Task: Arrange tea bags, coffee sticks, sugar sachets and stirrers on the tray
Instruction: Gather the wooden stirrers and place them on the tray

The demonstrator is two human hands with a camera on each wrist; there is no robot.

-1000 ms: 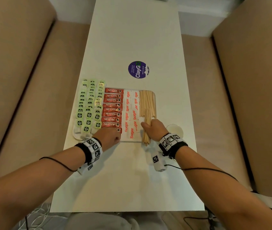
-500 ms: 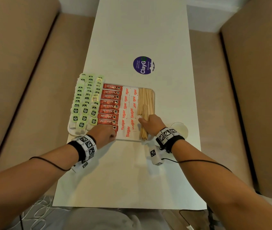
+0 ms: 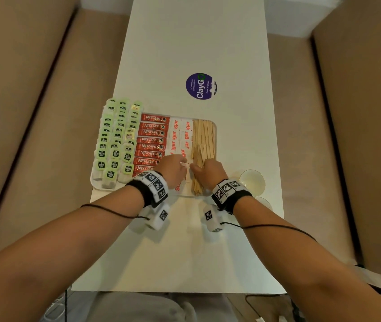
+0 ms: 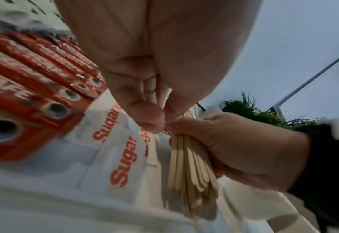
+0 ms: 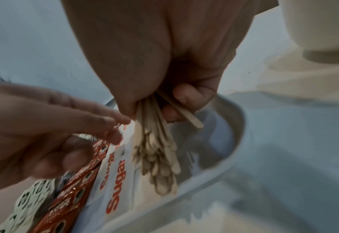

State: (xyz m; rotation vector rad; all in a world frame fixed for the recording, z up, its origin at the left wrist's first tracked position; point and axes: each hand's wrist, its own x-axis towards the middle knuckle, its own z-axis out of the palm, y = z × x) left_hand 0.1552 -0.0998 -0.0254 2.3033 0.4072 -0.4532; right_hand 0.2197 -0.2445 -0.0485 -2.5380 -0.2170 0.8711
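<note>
A white tray (image 3: 96, 182) carries rows of green tea bags (image 3: 115, 145), red coffee sticks (image 3: 152, 140), white sugar sachets (image 3: 180, 133) and flat wooden stirrers (image 3: 204, 133). My right hand (image 3: 198, 169) grips a bundle of stirrers (image 5: 156, 157) over the tray's near right part, their ends pointing toward me. My left hand (image 3: 183, 163) reaches over the sugar sachets (image 4: 122, 157) with loosely extended fingers, its fingertips right beside the right thumb and the bundle (image 4: 190, 173). I see nothing held in it.
The tray sits on a long white table (image 3: 196, 252) between beige sofas. A round purple sticker (image 3: 201, 86) lies beyond the tray. Two clear cups (image 3: 252, 180) stand at the table's right edge beside my right wrist.
My left hand has moved right from the near end of the coffee sticks to the sugar sachets, beside my right hand. The right hand keeps its hold on the stirrer bundle.
</note>
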